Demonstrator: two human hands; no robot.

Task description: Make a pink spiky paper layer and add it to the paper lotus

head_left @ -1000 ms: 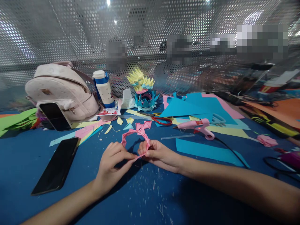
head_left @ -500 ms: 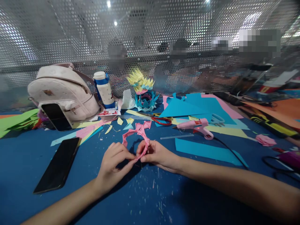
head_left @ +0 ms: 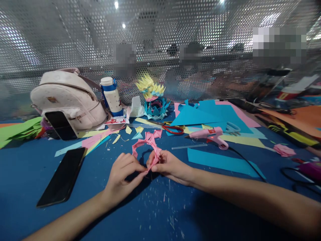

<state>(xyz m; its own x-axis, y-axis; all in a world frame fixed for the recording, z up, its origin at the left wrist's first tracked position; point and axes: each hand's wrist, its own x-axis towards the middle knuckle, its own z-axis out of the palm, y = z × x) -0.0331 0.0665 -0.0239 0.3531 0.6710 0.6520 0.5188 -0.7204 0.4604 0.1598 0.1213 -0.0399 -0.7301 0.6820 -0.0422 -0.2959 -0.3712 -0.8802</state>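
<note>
Between my two hands is a pink folded-paper ring, tilted up above the blue table. My left hand pinches its near lower edge between thumb and fingers. On the other side my right hand is closed round the ring's right part, thumb in front and fingers partly inside the loop. Just behind the ring lie small pink folded paper pieces; whether they touch it I cannot tell. A pink hot glue gun rests to the right, its small light glowing red-orange.
Red-handled scissors lie behind the ring. A blue paper strip is beyond my right forearm. At left are a black phone and a pale backpack. A bottle and a spiky paper ornament stand at the back.
The ring has tilted very slightly, its top shifting a little to the right. Both hands keep their hold in nearly the same place.
</note>
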